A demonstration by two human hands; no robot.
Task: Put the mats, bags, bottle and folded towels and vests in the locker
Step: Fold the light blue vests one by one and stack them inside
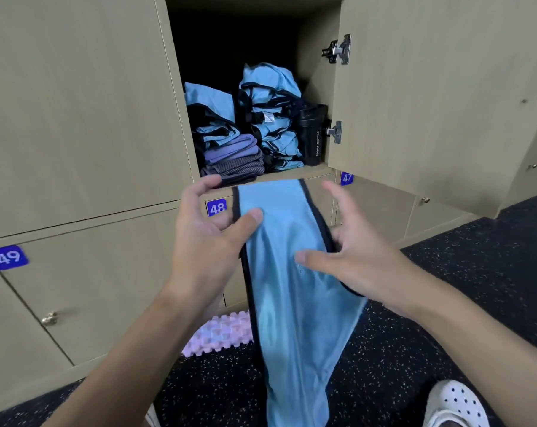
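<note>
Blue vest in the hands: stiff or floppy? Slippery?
Likely floppy: the blue vest sags straight down below the left hand and right hand. Probably light: thumb pinches seem to hold it. Its sheen suggests it may slip.

Locker (315, 72) open: L vest stack (213, 118) sits on folded towels (234, 157), R vest stack (271, 118) beside it, sport bottle (313, 134) far R by hinge (336, 132). Held vest (291, 288) hangs in front, below locker, btwn L hand (205, 238) & R hand (356, 254). Foam mat (221, 334) on floor (476, 257) behind it, under door 48 (217, 208).
</note>
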